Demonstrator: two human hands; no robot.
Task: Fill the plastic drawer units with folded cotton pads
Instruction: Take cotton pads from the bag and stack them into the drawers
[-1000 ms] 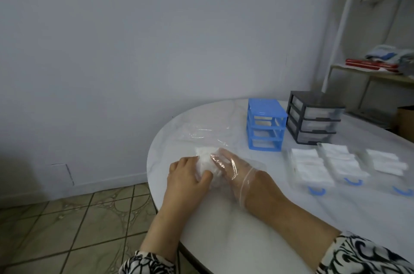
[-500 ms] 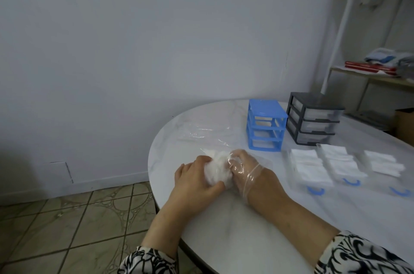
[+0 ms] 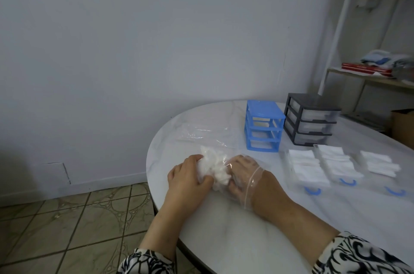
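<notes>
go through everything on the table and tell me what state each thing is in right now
Left hand: grips the bag of cotton.
Right hand: inside the bag of cotton.
Blue drawer unit: upright, drawers out.
Grey drawer unit: upright, drawers shut.
Three clear drawers: removed, holding folded pads.

Dim, cool and bluish throughout, lit softly and evenly with no hard shadows. Faint sheen on the desk (image 3: 224, 240) near the bottom edge; small glints on the clear plastic bag (image 3: 197, 132). Slightly soft overall, grainy on the wall (image 3: 134, 50). Wide-angle bending at the right, with the shelf frame (image 3: 336, 27) leaning inward.
</notes>
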